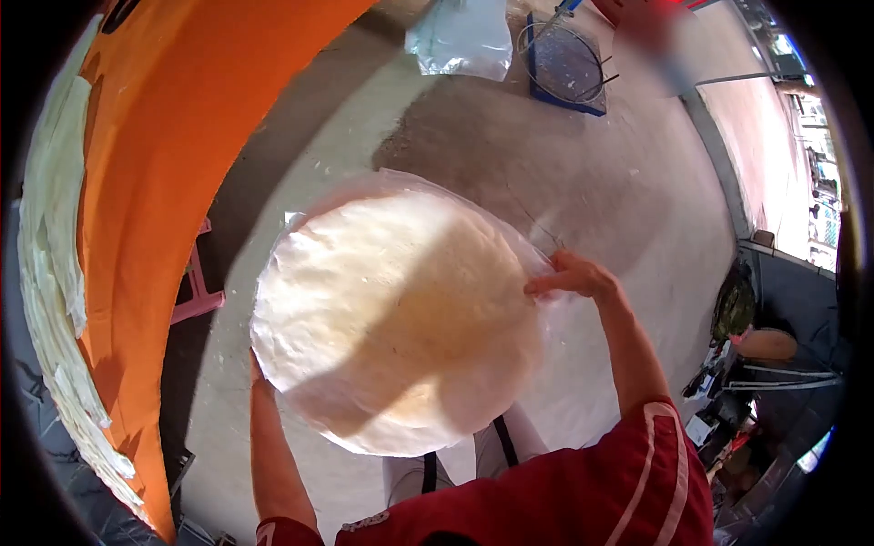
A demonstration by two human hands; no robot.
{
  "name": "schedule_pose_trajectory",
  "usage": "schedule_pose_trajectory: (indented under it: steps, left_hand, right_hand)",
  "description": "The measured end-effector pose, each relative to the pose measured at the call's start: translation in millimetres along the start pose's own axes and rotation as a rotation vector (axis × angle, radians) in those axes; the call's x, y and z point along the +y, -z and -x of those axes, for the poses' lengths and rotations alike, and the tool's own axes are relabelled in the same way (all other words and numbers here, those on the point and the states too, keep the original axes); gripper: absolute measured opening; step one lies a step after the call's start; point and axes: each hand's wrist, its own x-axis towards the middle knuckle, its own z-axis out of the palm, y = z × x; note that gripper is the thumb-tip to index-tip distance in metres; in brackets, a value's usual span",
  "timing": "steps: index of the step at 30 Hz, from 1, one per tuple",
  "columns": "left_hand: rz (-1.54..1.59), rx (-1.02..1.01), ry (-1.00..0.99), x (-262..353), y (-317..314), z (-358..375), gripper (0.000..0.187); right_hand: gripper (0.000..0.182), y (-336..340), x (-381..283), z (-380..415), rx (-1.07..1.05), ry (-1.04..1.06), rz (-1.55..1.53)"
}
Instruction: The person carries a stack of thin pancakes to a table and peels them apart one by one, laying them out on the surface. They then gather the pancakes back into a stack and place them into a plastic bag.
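Note:
A big, round, off-white slab or stack of thin flat sheets (391,309), with an uneven surface, is in front of my body. Clear plastic (510,232) wraps round it and shows along its upper and right edges. At the right edge, my right hand (574,276) grips the plastic bag, thumb and fingers closed on its rim. My left hand (258,366) holds the left edge from below, its fingers hidden behind the slab. A band of shadow crosses the surface.
An orange cloth-covered surface (214,100) curves along the left, with pale strips (55,237) on its outer edge. A pink stand (198,291) is below it. Ahead are a clear plastic bag (462,41) and a blue-edged platform (566,64). Clutter (733,400) lies at right.

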Motion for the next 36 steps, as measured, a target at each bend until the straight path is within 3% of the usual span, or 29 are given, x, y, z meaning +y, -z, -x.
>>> schedule_pose_trajectory:
  steps: [2, 5, 8, 11, 12, 13, 15, 16, 19, 20, 22, 23, 25, 27, 28, 30, 33, 36]
  left_hand:
    - [-0.077, 0.022, -0.025, -10.6, -10.3, 15.2, 0.068]
    - [-0.185, 0.065, -0.046, -46.4, -23.9, 47.5, 0.068]
    - [-0.298, 0.114, -0.066, -97.4, -35.3, 84.3, 0.067]
    - [-0.503, 0.173, -0.098, -153.3, -32.3, 117.4, 0.067]
    - [-0.63, 0.22, -0.114, -180.7, -17.0, 126.6, 0.066]
    - [-0.759, 0.265, -0.126, -206.0, -7.0, 134.8, 0.066]
    - [-0.676, 0.454, 0.17, -193.6, -99.0, 158.7, 0.063]
    - [-0.622, 0.434, 0.212, -212.3, -93.2, 162.8, 0.058]
    - [-0.529, 0.264, 0.383, -230.5, -122.5, 178.8, 0.041]
    - [-0.504, 0.207, 0.382, -235.3, -132.3, 181.4, 0.038]
    - [-0.441, 0.098, 0.375, -251.2, -150.8, 186.9, 0.033]
    - [-0.365, 0.068, 0.329, -261.4, -158.5, 187.6, 0.04]
    - [-0.39, 0.047, 0.366, -273.6, -166.3, 185.6, 0.041]
    - [-0.341, 0.015, 0.426, -278.2, -175.8, 177.9, 0.03]
    - [-0.312, -0.004, 0.458, -282.7, -181.4, 175.3, 0.025]
    - [-0.219, -0.013, 0.321, -297.0, -191.9, 165.7, 0.028]
    - [-0.412, -0.023, 0.121, -307.2, -205.2, 148.7, 0.04]
    - [-0.638, 0.114, -0.196, -348.3, -204.4, 123.4, 0.046]
  right_hand:
    - [0.035, -11.8, 31.8, 1.2, -0.097, 0.074, -0.135]
    - [0.031, -39.2, 72.1, 26.5, -0.082, 0.109, -0.69]
    - [0.026, -49.4, 87.7, 22.3, 0.301, 0.008, -0.563]
    - [0.027, -49.9, 59.7, 21.8, 0.502, -0.027, 0.029]
    - [0.03, -63.3, 72.7, 14.8, 0.632, 0.131, 0.05]
    - [0.029, -70.9, 70.0, 21.8, 0.587, 0.041, 0.037]
    - [0.027, -83.0, 61.7, 36.6, 0.502, -0.134, 0.016]
    - [0.022, -90.8, 96.5, 33.3, 0.444, 0.04, -0.439]
    - [0.017, -98.6, 89.3, 48.4, 0.37, 0.029, -1.031]
    - [0.016, -102.0, 96.3, 51.8, 0.263, 0.219, -1.17]
    - [0.02, -107.7, 97.1, 46.1, 0.238, 0.147, -1.334]
    - [0.022, -111.1, 95.6, 43.8, 0.226, 0.106, -1.414]
    - [0.03, -125.9, 126.9, 32.8, 0.281, 0.065, -1.167]
    - [0.033, -145.8, 134.6, 42.8, 0.35, -0.052, -0.875]
    - [0.032, -176.5, 194.5, 21.6, 0.35, 0.144, -0.779]
    - [0.039, -198.5, 244.2, 8.4, 0.196, 0.288, -0.847]
    - [0.06, -222.3, 177.8, 45.9, -0.269, 0.071, -1.334]
    - [0.064, -235.0, 158.2, 64.8, -0.213, -0.207, -1.328]
